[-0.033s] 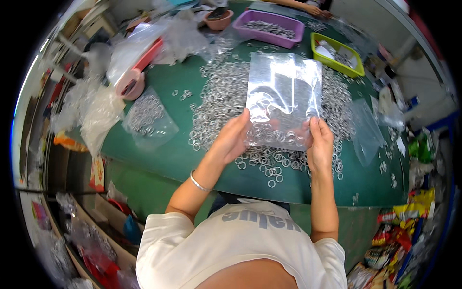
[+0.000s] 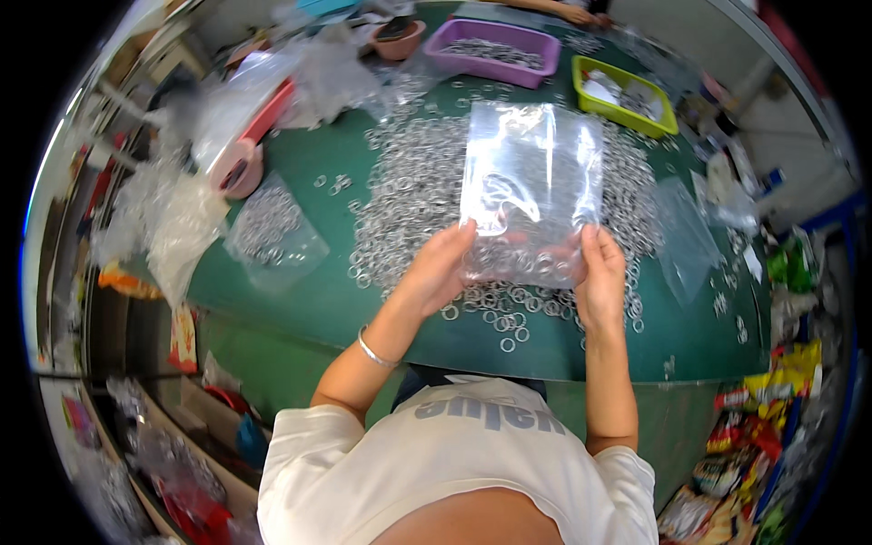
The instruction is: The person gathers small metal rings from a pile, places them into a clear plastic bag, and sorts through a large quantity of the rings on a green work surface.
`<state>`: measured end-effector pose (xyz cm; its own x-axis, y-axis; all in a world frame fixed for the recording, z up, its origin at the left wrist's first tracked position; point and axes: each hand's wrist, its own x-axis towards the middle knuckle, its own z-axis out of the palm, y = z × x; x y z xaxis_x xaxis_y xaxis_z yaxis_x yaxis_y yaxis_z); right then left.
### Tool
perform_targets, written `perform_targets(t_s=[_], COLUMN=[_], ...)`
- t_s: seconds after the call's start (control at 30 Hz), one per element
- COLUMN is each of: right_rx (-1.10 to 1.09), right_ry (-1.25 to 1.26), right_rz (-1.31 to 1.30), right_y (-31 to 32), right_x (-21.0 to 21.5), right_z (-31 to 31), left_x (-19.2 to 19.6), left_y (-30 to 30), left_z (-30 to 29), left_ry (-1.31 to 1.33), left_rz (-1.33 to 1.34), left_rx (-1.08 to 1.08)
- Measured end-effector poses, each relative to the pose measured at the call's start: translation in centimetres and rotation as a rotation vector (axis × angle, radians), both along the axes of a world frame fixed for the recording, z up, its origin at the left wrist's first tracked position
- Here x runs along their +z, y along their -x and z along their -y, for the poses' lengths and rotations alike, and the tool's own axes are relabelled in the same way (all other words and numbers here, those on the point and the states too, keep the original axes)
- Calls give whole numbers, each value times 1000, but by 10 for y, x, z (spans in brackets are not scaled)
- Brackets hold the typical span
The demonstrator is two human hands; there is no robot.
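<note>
With left hand [image 2: 440,269] and right hand [image 2: 601,277] we pinch a clear bag [image 2: 531,173], rings [image 2: 509,255] inside, over the ring pile [image 2: 409,182]. At its nine o'clock lies a ring-filled bag [image 2: 302,249]; toward eleven, a metal-filled purple tub [image 2: 481,70].

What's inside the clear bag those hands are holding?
Silvery rings, gathered near the bottom of the clear bag. They overlap and look blurry, so some are covered and I can't count them.
</note>
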<state>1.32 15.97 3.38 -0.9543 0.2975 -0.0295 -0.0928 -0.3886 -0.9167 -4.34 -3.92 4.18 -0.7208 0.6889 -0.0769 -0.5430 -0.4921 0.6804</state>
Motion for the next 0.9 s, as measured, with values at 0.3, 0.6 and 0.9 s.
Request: perform_targets(t_s=[0.3, 0.6, 0.9], right_rx=[-44, -321, -286], right_ry=[146, -78, 231], right_rz=[148, 210, 181], right_y=[-96, -132, -126], right_x=[-29, -58, -55], right_z=[-59, -80, -91], left_x=[-27, -51, -40], left_y=[-45, -43, -21], left_z=[-78, -133, -132], left_ry=[177, 286, 128], left_rz=[227, -40, 181], left_rx=[-372, -566, -615])
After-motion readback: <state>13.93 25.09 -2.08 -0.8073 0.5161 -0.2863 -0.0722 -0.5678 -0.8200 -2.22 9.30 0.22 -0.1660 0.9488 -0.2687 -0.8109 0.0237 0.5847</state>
